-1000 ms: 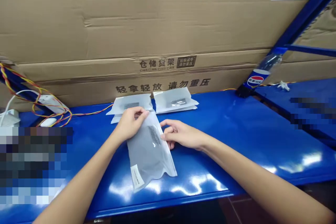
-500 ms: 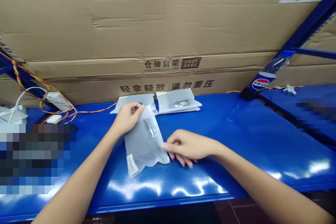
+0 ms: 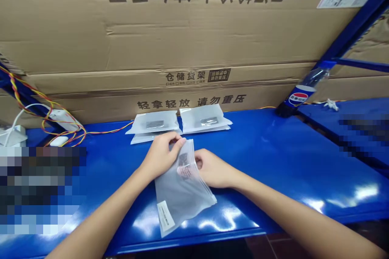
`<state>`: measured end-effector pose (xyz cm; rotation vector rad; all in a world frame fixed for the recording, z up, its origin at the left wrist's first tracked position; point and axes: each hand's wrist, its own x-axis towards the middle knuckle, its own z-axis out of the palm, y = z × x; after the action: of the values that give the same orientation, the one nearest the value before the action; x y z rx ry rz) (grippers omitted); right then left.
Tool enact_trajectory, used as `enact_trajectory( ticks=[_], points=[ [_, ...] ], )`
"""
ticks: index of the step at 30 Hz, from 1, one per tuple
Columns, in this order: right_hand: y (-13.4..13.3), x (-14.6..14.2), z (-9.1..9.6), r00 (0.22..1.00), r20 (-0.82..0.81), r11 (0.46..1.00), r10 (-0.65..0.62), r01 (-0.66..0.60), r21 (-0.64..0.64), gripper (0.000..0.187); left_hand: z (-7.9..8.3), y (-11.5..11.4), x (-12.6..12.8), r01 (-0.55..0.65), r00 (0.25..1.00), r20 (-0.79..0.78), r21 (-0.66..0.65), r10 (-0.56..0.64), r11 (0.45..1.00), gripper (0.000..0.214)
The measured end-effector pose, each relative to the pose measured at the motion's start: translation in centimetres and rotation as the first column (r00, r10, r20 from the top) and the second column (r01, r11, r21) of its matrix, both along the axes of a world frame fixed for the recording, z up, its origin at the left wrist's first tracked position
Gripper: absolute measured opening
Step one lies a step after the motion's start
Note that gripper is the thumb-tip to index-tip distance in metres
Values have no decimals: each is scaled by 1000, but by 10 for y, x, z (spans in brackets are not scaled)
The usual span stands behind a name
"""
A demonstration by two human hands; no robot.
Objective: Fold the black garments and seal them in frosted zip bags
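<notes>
A frosted plastic zip bag [image 3: 182,194] is tilted above the blue shelf, a white label at its lower left corner and dark print near its top. My left hand [image 3: 164,153] pinches its upper edge between thumb and fingers. At the zip edge on the right, my right hand [image 3: 212,168] is closed on the bag's mouth; its thumb shows blurred through the film, and its other fingers are partly hidden. Behind my left hand lie two frosted bags [image 3: 152,123], overlapping. To their right are more frosted bags [image 3: 200,117], stacked, with dark printed patches.
Large cardboard boxes [image 3: 182,48] form a wall behind the blue shelf [image 3: 273,162]. A cola bottle [image 3: 299,95] leans by the right post. Red and yellow wires [image 3: 48,117] tangle around a white power strip [image 3: 65,119] at left. A pixelated patch covers the left front.
The bag has moved right and nearer, turning slightly. My right hand has shifted from the bag's lower corner up to its mouth, and its thumb now shows through the film.
</notes>
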<state>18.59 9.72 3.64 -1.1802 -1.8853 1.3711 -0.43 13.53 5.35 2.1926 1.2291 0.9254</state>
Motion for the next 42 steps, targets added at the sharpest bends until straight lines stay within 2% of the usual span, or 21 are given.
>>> enact_trajectory(
  ticks=[2,5,8,10,12,14,16,19,21,22,24,26,28,30,32,34,36,38,40,41,42],
  points=[
    [-1,-3,-1,999,-54,1000,2,-1,7,27,1,-3,2,3,1000,-18,22,-3,1000,31],
    [4,2,2,970,-232,993,-69,46,-106,26,2,-1,-1,-19,994,-109,47,24,999,32],
    [13,18,11,928,-273,951,-252,185,-249,43,7,7,-12,-48,967,-249,57,61,997,35],
    [20,32,18,897,-255,918,-361,293,-268,57,14,15,-24,-42,945,-321,59,59,997,35],
    [25,42,22,886,-248,909,-392,332,-250,57,21,23,-38,-29,905,-422,76,59,997,37],
    [28,46,20,922,-199,933,-331,289,-212,44,26,29,-50,-27,842,-533,110,82,994,38],
    [28,46,15,975,-59,969,-216,207,-134,30,27,32,-58,-40,791,-599,147,121,988,36],
    [26,46,11,956,240,980,-170,138,144,29,23,30,-58,-34,760,-618,270,201,962,28],
    [20,48,15,934,316,932,-168,46,358,44,20,25,-53,-16,751,-608,370,256,929,28],
    [16,49,18,938,326,908,-122,-27,418,58,18,22,-50,-6,756,-595,408,271,913,29],
    [2,49,22,930,366,871,31,-205,447,86,15,18,-44,21,779,-569,443,263,896,31],
    [-16,44,21,892,446,844,75,-295,448,89,12,15,-40,65,799,-560,444,220,894,32],
    [-34,36,17,853,518,831,-65,-241,501,65,9,14,-37,103,808,-565,416,168,904,33],
    [-48,27,13,809,534,821,-246,-120,559,46,6,13,-33,123,817,-562,393,131,911,33],
    [-56,24,10,787,490,813,-376,27,581,31,4,11,-29,139,829,-550,385,106,912,32],
    [-60,29,8,778,387,793,-495,223,567,26,2,6,-22,149,858,-510,368,65,918,32],
    [-61,40,1,702,290,716,-650,439,542,30,0,-1,-14,159,903,-430,296,-17,942,33],
    [-65,54,-11,554,232,570,-799,576,586,46,-2,-9,-7,198,927,-356,199,-117,960,34],
    [-72,64,-25,435,151,408,-888,593,694,61,-6,-16,-2,258,913,-359,133,-196,957,36],
    [-75,66,-31,429,112,364,-897,569,737,65,-7,-18,0,285,896,-385,113,-223,952,37],
    [-79,67,-36,459,94,361,-884,539,761,64,-9,-19,0,305,879,-412,94,-242,948,37]
  ],
)
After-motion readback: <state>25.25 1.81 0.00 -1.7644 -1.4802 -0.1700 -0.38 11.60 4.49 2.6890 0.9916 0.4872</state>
